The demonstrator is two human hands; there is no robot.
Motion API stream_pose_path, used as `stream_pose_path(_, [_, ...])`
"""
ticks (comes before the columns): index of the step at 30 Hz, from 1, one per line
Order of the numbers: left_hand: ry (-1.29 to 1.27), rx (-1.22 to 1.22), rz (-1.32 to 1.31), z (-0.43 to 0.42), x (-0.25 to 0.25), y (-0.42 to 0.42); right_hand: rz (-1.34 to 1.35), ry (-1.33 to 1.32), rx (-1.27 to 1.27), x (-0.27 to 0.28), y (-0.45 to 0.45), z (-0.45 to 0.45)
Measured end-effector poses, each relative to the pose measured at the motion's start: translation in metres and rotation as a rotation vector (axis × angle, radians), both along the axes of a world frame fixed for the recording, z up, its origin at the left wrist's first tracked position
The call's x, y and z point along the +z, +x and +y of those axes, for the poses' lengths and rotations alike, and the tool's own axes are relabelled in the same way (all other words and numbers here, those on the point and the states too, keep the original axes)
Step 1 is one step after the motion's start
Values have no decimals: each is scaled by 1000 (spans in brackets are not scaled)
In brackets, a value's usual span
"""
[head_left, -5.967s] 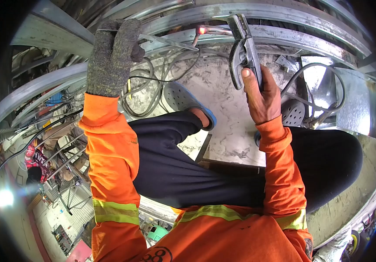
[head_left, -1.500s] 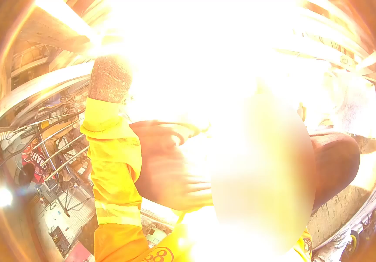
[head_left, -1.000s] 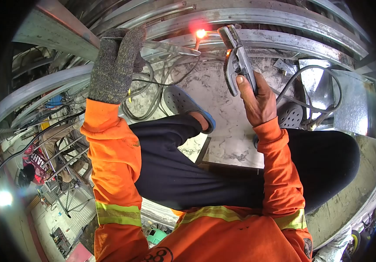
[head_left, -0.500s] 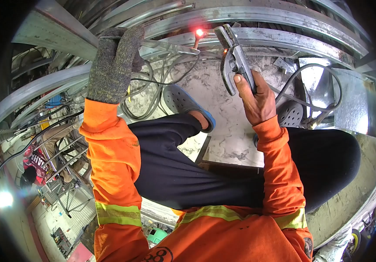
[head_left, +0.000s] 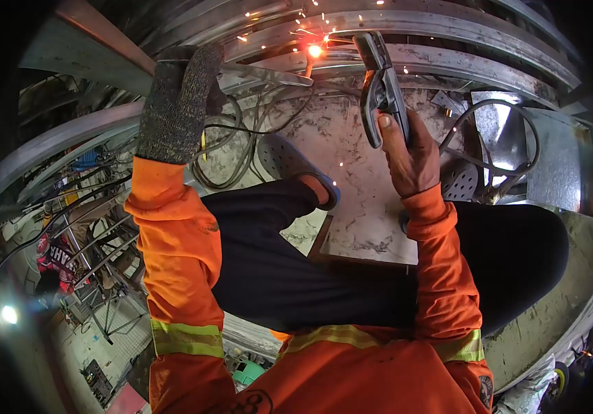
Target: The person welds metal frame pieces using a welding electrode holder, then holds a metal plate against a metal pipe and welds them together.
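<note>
My left hand (head_left: 181, 103), in a dark grey knit glove, is closed around a flat metal bar (head_left: 269, 73) whose rounded end points right. My bare right hand (head_left: 412, 153) grips a welding electrode holder (head_left: 381, 86), its jaws upward. Left of the jaws burns a bright red-white welding spot (head_left: 315, 50), throwing sparks at the top of a short upright metal piece (head_left: 309, 67). Just behind lie long curved-looking metal rails (head_left: 441, 27). What the gloved fingers press against on their far side is hidden.
Grey cable (head_left: 241, 155) coils between my hands, and another cable loop (head_left: 534, 138) lies at right by shiny sheet metal (head_left: 558, 162). My clog (head_left: 289, 159) rests on the pale board (head_left: 365, 214). Another person in a red shirt (head_left: 55, 255) works at lower left near a bright light.
The welding spot has flared, and sparks now fly from it. My right hand and the electrode holder have shifted slightly right. The surroundings look darker. My left hand stays almost still.
</note>
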State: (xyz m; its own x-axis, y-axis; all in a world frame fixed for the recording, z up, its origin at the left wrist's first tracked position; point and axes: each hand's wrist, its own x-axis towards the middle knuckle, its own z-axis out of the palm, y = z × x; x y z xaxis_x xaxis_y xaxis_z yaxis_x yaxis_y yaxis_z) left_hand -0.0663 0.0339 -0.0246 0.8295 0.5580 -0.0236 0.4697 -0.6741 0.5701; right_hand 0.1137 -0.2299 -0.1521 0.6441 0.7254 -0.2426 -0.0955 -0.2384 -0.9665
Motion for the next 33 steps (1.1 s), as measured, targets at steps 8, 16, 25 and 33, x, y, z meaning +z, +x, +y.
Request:
stream_pose_path(8, [-210, 383, -60, -15, 3, 13, 15, -74, 19, 0, 0, 2])
stream_pose_path(16, [38, -65, -4, -5, 6, 0, -36, -94, 36, 4, -1, 2])
stream_pose_path(25, [-1, 46, 46, -9, 8, 7, -34, -111, 47, 6, -1, 3])
stream_pose_path(33, [-376, 546, 32, -20, 15, 24, -40, -90, 52, 3, -1, 3])
